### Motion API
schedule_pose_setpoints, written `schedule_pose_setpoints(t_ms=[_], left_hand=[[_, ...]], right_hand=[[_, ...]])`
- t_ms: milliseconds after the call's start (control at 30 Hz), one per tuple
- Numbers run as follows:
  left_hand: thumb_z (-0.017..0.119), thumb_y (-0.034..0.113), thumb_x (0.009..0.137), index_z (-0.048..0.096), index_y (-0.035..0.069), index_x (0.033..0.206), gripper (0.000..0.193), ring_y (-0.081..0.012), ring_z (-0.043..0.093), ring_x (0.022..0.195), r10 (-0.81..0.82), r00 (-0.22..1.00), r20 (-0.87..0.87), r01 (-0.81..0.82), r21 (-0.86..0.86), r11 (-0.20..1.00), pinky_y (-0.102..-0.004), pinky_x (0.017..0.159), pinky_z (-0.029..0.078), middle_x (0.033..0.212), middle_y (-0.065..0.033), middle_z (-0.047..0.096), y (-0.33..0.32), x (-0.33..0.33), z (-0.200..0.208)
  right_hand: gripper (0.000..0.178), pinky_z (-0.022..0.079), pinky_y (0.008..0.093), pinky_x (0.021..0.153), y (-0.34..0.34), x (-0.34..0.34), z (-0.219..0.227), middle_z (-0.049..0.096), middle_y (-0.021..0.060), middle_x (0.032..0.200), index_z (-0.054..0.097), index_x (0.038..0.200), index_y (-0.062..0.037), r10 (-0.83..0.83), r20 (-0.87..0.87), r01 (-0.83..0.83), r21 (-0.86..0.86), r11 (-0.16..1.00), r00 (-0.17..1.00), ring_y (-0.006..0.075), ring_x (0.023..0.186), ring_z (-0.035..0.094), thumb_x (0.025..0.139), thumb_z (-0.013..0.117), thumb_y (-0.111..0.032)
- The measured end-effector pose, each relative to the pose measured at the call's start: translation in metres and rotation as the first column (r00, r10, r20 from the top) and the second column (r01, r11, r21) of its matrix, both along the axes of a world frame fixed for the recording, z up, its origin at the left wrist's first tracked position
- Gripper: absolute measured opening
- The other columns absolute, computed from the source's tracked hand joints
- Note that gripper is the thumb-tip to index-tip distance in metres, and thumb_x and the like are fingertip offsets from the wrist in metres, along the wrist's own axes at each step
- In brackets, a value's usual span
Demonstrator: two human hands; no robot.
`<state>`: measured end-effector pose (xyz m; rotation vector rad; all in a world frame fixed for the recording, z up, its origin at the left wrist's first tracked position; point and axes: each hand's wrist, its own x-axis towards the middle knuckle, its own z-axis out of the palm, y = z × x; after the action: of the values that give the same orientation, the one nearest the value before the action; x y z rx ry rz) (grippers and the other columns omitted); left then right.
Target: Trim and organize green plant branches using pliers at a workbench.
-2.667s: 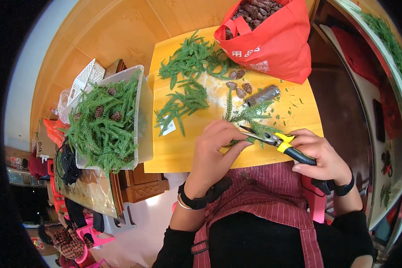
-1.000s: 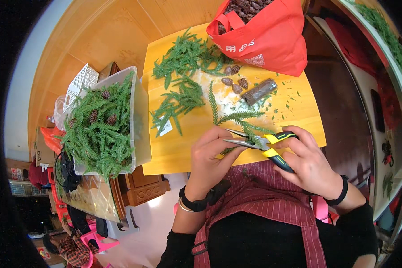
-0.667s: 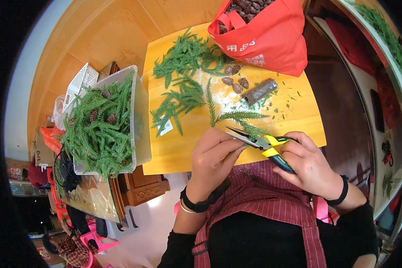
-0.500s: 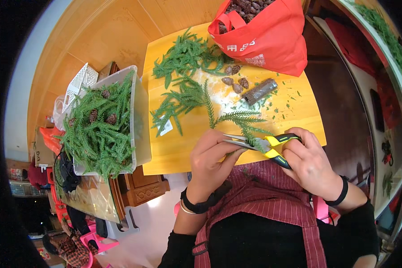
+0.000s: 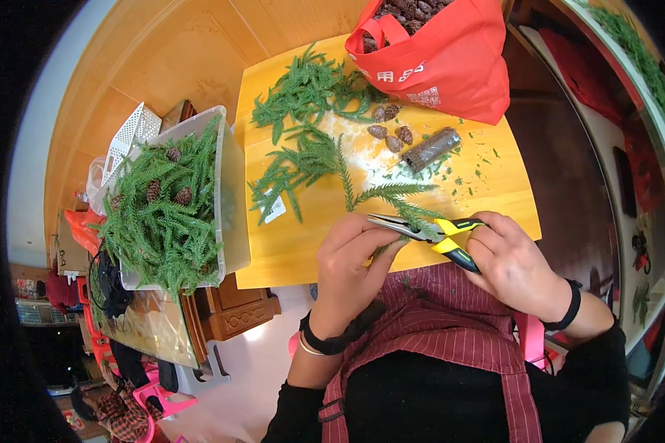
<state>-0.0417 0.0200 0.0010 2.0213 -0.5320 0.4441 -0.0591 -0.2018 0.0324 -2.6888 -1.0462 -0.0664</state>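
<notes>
My left hand [image 5: 353, 260] is closed around the lower end of a green artificial pine sprig [image 5: 347, 179], whose needled arms spread out over the table. In my right hand [image 5: 511, 257] are the handles of yellow-and-black long-nose pliers [image 5: 445, 246]. Their metal jaws reach left across the sprig's stem to the fingers of my left hand. What lies exactly between the jaws is too small to tell. Beyond my hands, loose pine sprigs [image 5: 307, 159] lie on the yellow tabletop [image 5: 310, 255], along with several pine cones [image 5: 394, 144] and a dark wrapped roll [image 5: 431, 150].
A clear plastic bin [image 5: 235, 214] heaped with green sprigs and a few cones stands at the left. At the back right, a red bag [image 5: 451, 77] full of pine cones rests on the tabletop. Green clippings lie scattered near the roll.
The jaws of the pliers have come closer together, and the tool has tilted slightly. My right hand has shifted a little to the right; my left hand keeps its hold on the sprig.
</notes>
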Motion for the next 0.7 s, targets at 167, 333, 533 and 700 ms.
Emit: schedule_pose_setpoints(t_ms=[167,333,533,700], left_hand=[[0.069,-0.003,0.064,0.064,0.000,0.076,0.013,-0.0204,0.055,0.067,0.007,0.986,-0.164,-0.010,-0.019,1.000,-0.0277,0.058,0.042,0.071,-0.0084,0.058,0.005,0.000,-0.005],[0.068,-0.002,0.067,0.065,0.000,0.077,0.011,-0.0190,0.057,0.070,0.016,0.951,-0.309,-0.017,-0.002,1.000,-0.0267,0.063,0.043,0.074,-0.0086,0.060,0.012,0.001,-0.021],[0.067,0.000,0.069,0.065,-0.001,0.078,0.010,-0.0177,0.057,0.072,0.055,0.902,-0.429,-0.079,-0.038,0.996,-0.0258,0.065,0.043,0.075,-0.0090,0.060,0.015,0.000,-0.032],[0.067,0.001,0.069,0.064,-0.001,0.078,0.010,-0.0181,0.056,0.072,0.076,0.873,-0.481,-0.103,-0.029,0.994,-0.0250,0.065,0.043,0.075,-0.0087,0.059,0.016,0.001,-0.040]], right_hand=[[0.026,0.043,0.0363,0.082,0.000,0.011,-0.011,0.055,0.0135,0.079,0.054,0.082,0.0004,0.046,-0.045,-0.046,0.005,0.999,0.998,0.0322,0.093,0.051,0.064,0.067,-0.013],[0.025,0.047,0.0369,0.073,0.001,0.021,-0.032,0.056,0.0152,0.072,0.055,0.084,0.0008,0.084,-0.200,-0.077,0.044,0.996,0.976,0.0317,0.083,0.054,0.067,0.065,-0.015],[0.020,0.048,0.0383,0.064,0.008,0.025,-0.046,0.056,0.0154,0.067,0.057,0.081,-0.0006,0.078,-0.261,-0.065,0.057,0.996,0.962,0.0299,0.071,0.055,0.071,0.064,-0.017],[0.017,0.047,0.0397,0.058,0.010,0.025,-0.056,0.055,0.0152,0.062,0.057,0.076,-0.0004,0.055,-0.269,-0.037,0.075,0.997,0.962,0.0305,0.060,0.053,0.071,0.063,-0.016]])
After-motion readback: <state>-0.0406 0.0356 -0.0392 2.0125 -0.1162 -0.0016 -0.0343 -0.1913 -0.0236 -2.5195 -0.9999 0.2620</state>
